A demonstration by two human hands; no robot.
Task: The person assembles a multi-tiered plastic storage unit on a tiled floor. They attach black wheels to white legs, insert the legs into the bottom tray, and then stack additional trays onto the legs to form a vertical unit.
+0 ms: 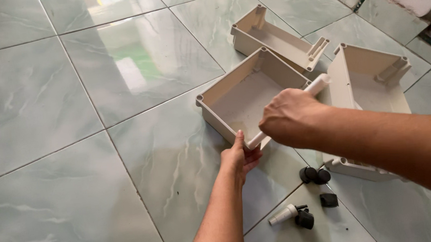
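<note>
Glossy pale green floor tiles (pixel 70 96) with grey grout lines fill most of what we see. We look down on a beige plastic tray (pixel 245 103), open side up, lying flat on the tiles with one corner toward us; its long axis runs from lower left to upper right.

Our right hand (pixel 289 117) is closed in a fist around a white tube (pixel 317 85). The tube's long axis runs slantwise, its upper end pointing up and right past the knuckles and its lower end pointing down and left, where it meets the tray's near corner.

Our left hand (pixel 240 157) has its fingers together and straight, pressed against the outside of that same near corner, right beside the tube's lower end. It grips nothing that we can see.

Behind the tray lies a second tray (pixel 275 37), and a third tray (pixel 370 73) sits to the right, partly hidden behind our right forearm. On the tiles nearer us lie black caster wheels (pixel 314 174), a small black piece (pixel 328 199), and a short white post with a black wheel (pixel 292 215).
</note>
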